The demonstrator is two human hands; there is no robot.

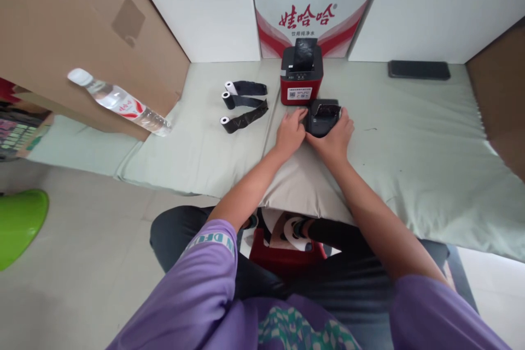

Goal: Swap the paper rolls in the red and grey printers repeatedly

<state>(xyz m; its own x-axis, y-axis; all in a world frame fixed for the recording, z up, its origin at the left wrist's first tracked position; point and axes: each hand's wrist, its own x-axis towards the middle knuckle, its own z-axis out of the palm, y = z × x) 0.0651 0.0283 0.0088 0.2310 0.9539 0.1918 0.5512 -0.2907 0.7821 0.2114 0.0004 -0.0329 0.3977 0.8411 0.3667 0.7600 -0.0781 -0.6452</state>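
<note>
A small black portable printer (pixel 320 124) lies on the pale covered surface, with a dark strip of paper standing out of its top. My right hand (pixel 334 135) is wrapped around its right side, thumb along the front edge. Against its left side, my left hand (pixel 290 132) presses with bent fingers, so the printer is held between both hands. Just behind it stands a red and black receipt printer (pixel 297 92) with a dark paper strip (pixel 305 53) rising from its top slot. Left of these lie three partly unrolled dark paper rolls, one of them the front roll (pixel 241 120).
A labelled water bottle (pixel 123 103) is at the left, by a large cardboard box (pixel 82 22). A black phone (pixel 418 69) lies at the back right. White cartons (pixel 205 24) line the rear edge. Below are a red stool (pixel 283 260) and a green seat (pixel 20 224).
</note>
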